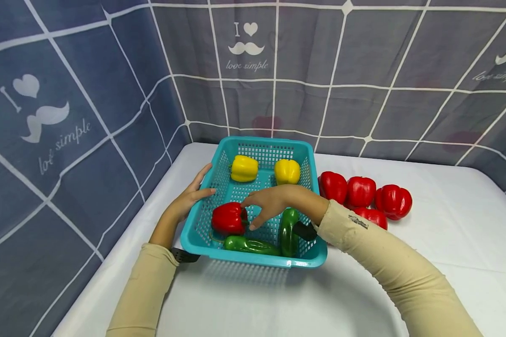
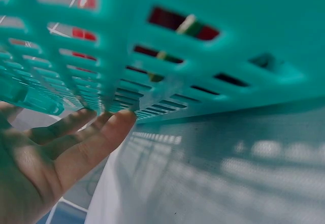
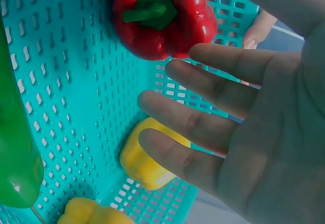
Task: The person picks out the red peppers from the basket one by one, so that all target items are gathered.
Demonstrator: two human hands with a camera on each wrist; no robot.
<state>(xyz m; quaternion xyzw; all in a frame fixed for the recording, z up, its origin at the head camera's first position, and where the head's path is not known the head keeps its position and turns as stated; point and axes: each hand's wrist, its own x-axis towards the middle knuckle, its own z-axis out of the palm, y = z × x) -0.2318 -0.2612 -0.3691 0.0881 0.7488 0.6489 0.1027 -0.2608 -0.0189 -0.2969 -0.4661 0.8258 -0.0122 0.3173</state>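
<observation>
A turquoise perforated basket point(image 1: 253, 260) stands on the white table. My left hand point(image 1: 188, 199) holds its left rim, thumb over the edge; in the left wrist view, that hand's fingers point(image 2: 96, 148) lie against the outer wall. My right hand point(image 1: 270, 202) is inside the basket, fingers spread and holding nothing. Beside its fingertips lies a red bell pepper point(image 1: 226, 218), its green stem facing the hand. Two long green peppers, one lying across the near side point(image 1: 250, 245) and another green pepper point(image 1: 287, 231) to the right, share the basket with yellow bell peppers point(image 1: 244, 168) point(image 3: 147, 153).
To the basket's right, several red bell peppers point(image 1: 360, 192) sit grouped on the white tabletop point(image 1: 447, 224). A grey curtain point(image 1: 303, 56) with white lines hangs behind, and a bluer curtain side point(image 1: 67, 154) borders the left.
</observation>
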